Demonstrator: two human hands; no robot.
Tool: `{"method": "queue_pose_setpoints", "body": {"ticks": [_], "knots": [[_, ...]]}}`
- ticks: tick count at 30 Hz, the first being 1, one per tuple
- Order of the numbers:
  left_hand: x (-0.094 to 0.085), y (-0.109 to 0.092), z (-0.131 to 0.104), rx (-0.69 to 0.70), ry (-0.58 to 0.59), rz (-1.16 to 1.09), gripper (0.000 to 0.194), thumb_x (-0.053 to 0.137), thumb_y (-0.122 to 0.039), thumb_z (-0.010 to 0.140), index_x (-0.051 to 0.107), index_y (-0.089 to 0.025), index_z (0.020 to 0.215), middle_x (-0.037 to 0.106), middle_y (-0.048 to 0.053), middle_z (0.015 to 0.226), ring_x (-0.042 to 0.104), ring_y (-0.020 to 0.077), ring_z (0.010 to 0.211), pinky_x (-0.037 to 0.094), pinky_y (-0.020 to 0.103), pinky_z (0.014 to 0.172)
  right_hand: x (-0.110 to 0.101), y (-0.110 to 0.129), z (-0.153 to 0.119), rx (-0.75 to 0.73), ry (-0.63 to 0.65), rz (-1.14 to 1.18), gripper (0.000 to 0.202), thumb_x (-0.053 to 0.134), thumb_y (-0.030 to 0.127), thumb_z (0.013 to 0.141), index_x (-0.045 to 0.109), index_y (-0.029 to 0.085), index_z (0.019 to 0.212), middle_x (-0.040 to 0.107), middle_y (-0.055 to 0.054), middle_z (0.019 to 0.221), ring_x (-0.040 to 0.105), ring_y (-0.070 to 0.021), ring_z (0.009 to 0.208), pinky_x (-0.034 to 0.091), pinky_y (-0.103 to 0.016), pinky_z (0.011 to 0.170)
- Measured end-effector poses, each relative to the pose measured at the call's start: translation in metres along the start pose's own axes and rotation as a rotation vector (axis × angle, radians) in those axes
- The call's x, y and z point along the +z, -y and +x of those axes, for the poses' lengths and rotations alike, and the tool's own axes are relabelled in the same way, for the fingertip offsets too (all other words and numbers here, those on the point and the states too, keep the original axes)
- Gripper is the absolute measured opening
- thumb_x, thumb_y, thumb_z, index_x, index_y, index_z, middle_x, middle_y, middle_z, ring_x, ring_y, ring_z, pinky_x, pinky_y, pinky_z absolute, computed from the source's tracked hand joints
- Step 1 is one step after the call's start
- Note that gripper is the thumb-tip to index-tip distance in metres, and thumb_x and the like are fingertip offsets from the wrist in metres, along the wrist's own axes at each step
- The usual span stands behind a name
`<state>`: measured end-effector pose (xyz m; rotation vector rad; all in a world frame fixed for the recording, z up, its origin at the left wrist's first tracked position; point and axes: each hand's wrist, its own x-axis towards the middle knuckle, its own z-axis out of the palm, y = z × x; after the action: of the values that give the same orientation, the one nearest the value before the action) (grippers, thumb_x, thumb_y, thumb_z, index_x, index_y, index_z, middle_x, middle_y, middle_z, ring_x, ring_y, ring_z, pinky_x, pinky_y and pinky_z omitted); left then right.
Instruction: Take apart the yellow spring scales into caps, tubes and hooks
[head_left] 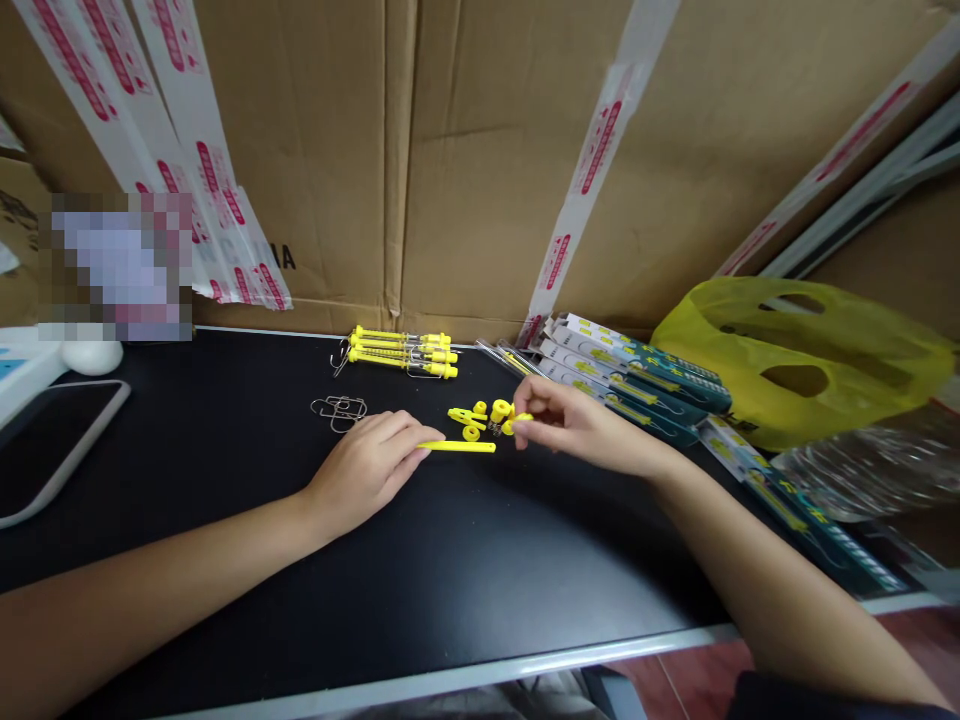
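Note:
My left hand [379, 460] pinches one end of a slim yellow rod [469, 447], which points right, with a small hole near its free end. My right hand [551, 420] is closed in a pinch on a small yellow part [523, 418] at the right edge of a little pile. That pile holds a yellow clip-like piece [466, 415], a yellow ring [471, 433], a yellow cap [500, 409] and small dark springs [494, 427]. Bent wire hooks [343, 410] lie just beyond my left hand. Farther back, several assembled yellow rods with metal hooks [401, 350] lie side by side.
Printed boxes [637, 375] stand at the right beside a yellow plastic bag [795, 350] and a clear plastic bottle [877, 465]. A phone [56, 440] lies at the left. Large cardboard boxes [472, 170] rise behind the black table [450, 590].

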<state>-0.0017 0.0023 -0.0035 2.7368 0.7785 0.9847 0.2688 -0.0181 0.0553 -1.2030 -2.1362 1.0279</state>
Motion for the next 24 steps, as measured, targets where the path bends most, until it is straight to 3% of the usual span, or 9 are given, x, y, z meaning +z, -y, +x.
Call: {"method": "queue_pose_setpoints", "body": {"ticks": [4, 8, 18, 24], "knots": [[0.0, 0.0, 0.0, 0.006, 0.029, 0.006, 0.021, 0.041, -0.022, 0.095, 0.059, -0.021, 0.105, 0.061, 0.002, 0.092, 0.056, 0.0154, 0.086, 0.041, 0.03, 0.077, -0.006, -0.012, 0.003, 0.045, -0.146, -0.321, 0.022, 0.056, 0.038, 0.086, 0.048, 0.018, 0.082, 0.051, 0.003, 0.065, 0.045, -0.0102, 0.058, 0.033, -0.021, 0.053], [-0.002, -0.002, 0.0, 0.012, 0.057, 0.008, 0.022, 0.039, -0.023, 0.095, 0.06, -0.021, 0.104, 0.062, 0.001, 0.089, 0.057, 0.0151, 0.084, 0.041, 0.029, 0.077, -0.006, -0.016, 0.005, 0.098, -0.141, -0.58, 0.013, 0.056, 0.03, 0.084, 0.051, 0.019, 0.084, 0.05, 0.004, 0.063, 0.044, -0.0099, 0.055, 0.029, -0.021, 0.052], [0.0, -0.001, -0.001, 0.027, 0.1, -0.006, 0.022, 0.041, -0.022, 0.094, 0.061, -0.021, 0.104, 0.063, 0.001, 0.09, 0.058, 0.0144, 0.084, 0.042, 0.029, 0.079, 0.026, -0.009, 0.007, 0.094, -0.022, -0.716, 0.008, 0.056, 0.026, 0.084, 0.049, 0.02, 0.085, 0.059, 0.001, 0.074, 0.051, -0.0114, 0.06, 0.027, -0.021, 0.053], [0.0, -0.001, -0.002, 0.022, 0.107, 0.002, 0.023, 0.04, -0.022, 0.094, 0.06, -0.022, 0.107, 0.063, 0.001, 0.089, 0.059, 0.0137, 0.083, 0.042, 0.027, 0.076, 0.033, -0.016, 0.013, 0.146, -0.072, -0.818, 0.017, 0.061, 0.034, 0.083, 0.05, 0.021, 0.086, 0.058, 0.002, 0.069, 0.049, -0.0115, 0.054, 0.022, -0.021, 0.049]]}}
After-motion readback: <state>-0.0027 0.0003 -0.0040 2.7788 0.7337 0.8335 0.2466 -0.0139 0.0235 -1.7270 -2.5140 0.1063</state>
